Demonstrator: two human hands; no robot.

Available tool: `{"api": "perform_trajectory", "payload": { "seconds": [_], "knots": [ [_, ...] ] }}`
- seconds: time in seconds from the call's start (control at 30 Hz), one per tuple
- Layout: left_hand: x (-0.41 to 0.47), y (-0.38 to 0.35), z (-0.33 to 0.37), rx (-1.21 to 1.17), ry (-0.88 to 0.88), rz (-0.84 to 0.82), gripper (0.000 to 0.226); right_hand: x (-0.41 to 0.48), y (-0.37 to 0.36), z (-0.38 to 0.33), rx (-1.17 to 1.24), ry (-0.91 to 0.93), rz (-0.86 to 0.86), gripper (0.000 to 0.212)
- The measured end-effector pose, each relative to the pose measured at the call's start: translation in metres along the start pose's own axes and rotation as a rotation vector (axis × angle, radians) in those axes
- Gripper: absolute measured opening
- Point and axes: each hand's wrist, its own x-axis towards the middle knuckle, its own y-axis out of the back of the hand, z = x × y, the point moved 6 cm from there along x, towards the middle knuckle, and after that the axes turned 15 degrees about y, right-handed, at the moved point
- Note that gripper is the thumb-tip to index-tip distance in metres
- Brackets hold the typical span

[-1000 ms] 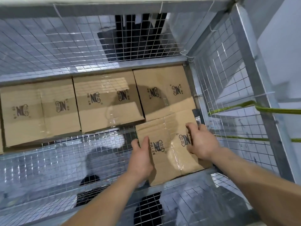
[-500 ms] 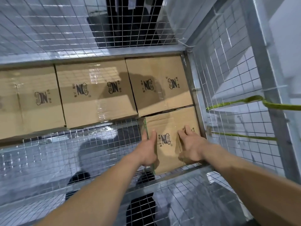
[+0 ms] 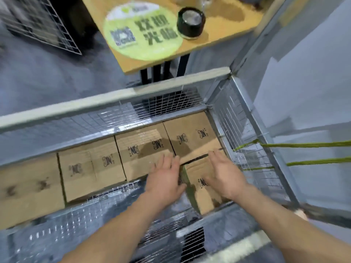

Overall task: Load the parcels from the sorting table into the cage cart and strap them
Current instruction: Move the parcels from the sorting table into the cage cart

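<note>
Several brown cardboard parcels with dark logos lie in a row along the far wall of the wire cage cart (image 3: pixel 114 95). One more parcel (image 3: pixel 199 184) sits in the near right corner of the cage floor, in front of the rightmost parcel (image 3: pixel 191 137) of the row. My left hand (image 3: pixel 165 179) hovers with straight fingers at that parcel's left edge, over the neighbouring parcel (image 3: pixel 142 149). My right hand (image 3: pixel 226 175) lies flat over the corner parcel's right part. Neither hand holds anything.
A wooden table (image 3: pixel 224 29) stands beyond the cage with a green round sign (image 3: pixel 142 31) and a black roll (image 3: pixel 190 20) on it. Two green straps (image 3: pixel 303 145) run from the right mesh wall. Bare mesh floor (image 3: pixel 95 215) lies left of the corner parcel.
The view has tilted up, showing the table. The corner parcel is set down on the cage floor and both hands have let go, fingers now straight and lifted from it.
</note>
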Motion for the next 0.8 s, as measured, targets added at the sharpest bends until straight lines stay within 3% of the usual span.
{"api": "perform_trajectory", "payload": {
  "seconds": [0.37,0.57,0.8],
  "knots": [
    [-0.151,0.246,0.019,0.056,-0.300,0.436,0.091,-0.137,0.191,-0.149,-0.108,-0.024,0.548,0.086],
    [-0.229,0.304,0.062,0.053,-0.459,0.649,0.092,-0.232,0.254,-0.181,-0.228,-0.071,0.793,0.088],
    [-0.339,0.322,0.111,0.035,-0.637,0.821,0.094,-0.358,0.276,-0.205,-0.328,-0.165,0.990,0.089]
  ]
}}
